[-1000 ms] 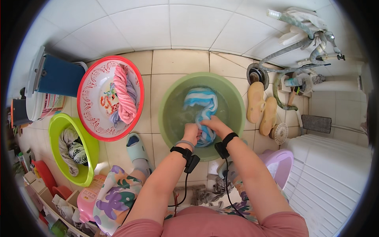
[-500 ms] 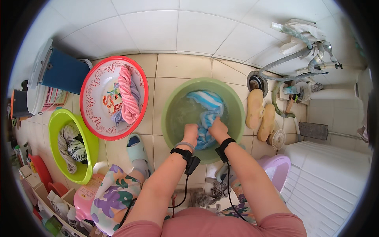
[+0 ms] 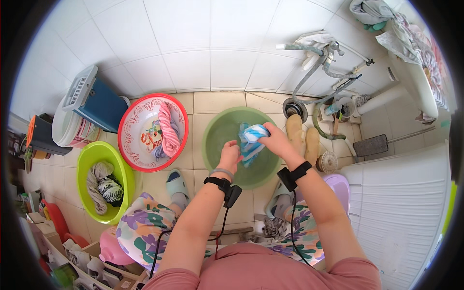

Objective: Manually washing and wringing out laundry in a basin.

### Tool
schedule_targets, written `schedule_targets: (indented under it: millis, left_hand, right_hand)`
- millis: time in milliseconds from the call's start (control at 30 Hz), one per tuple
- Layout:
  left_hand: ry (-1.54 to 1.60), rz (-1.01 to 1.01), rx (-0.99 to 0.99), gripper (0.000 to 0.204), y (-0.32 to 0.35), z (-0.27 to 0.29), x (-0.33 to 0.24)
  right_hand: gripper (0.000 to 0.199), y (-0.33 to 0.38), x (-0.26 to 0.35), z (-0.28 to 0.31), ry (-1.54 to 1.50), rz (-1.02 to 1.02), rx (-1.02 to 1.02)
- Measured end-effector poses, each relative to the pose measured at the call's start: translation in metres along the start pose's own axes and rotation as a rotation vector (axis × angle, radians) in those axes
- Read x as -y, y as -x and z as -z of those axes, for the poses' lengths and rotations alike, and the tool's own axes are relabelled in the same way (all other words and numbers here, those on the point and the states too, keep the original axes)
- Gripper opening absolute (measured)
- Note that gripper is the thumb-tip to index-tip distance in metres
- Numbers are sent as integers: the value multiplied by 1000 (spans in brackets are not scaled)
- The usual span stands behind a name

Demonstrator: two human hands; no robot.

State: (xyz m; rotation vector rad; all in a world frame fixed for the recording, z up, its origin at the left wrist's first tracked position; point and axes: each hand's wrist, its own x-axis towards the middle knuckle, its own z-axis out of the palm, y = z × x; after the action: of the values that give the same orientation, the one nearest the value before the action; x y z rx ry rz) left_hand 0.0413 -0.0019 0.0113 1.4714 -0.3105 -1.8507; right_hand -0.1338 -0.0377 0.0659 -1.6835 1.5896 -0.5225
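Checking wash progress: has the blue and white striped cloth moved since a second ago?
Yes. The striped cloth has come up out of the water in the green basin; left hand and right hand now hold it bunched above the basin.

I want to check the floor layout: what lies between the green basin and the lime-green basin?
In the head view, the red-rimmed basin with a pink twisted cloth lies between the green basin and the lime-green basin.

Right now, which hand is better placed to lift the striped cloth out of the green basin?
Right, probably. The right hand grips the top of the blue-and-white striped cloth, raised above the green basin. The left hand holds only its lower part.
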Motion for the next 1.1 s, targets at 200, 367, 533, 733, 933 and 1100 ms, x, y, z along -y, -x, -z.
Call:
schedule_targets:
  millis: [200,367,533,733,933,1100]
  left_hand:
    - [-147,-155,122,63,43,-16,-36]
    - [-436,-357,171,101,37,-13,-33]
    - [-571,-703,139,127,-21,-5,-4]
    - [-733,-881,-50,122,-23,-5,-2]
    - [-395,-713,186,52,33,-31,-31]
    - [-420,-720,111,46,63,-44,-65]
  right_hand:
    - [33,18,61,46,-147,88,-36]
    - [27,41,117,69,-318,152,-10]
    - [27,60,151,80,-381,170,55]
    - [31,85,156,91,-660,209,158]
    - [34,95,112,120,-775,217,138]
    - [39,80,54,115,-548,11,13]
